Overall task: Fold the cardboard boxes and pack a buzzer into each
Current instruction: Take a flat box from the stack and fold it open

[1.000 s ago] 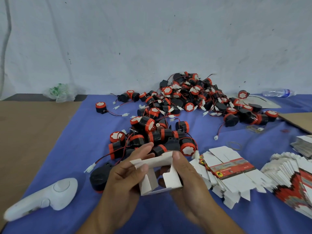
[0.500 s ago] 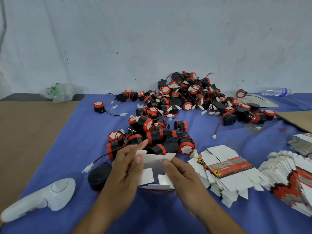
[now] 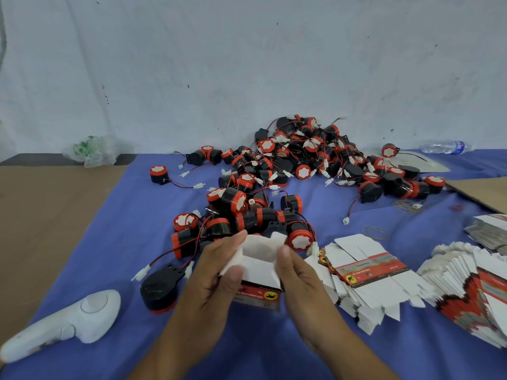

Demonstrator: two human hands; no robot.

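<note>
Pinching box (image 3: 260, 266) between left grip (image 3: 214, 278) and right grip (image 3: 301, 281).

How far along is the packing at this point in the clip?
Done: no closed, packed box is visible anywhere. In hand: the left hand and right hand hold one half-folded box, flaps open, no buzzer seen in it. Left: the pile of loose buzzers and the stacks of flat boxes look large, so nearly the whole job remains.
</note>
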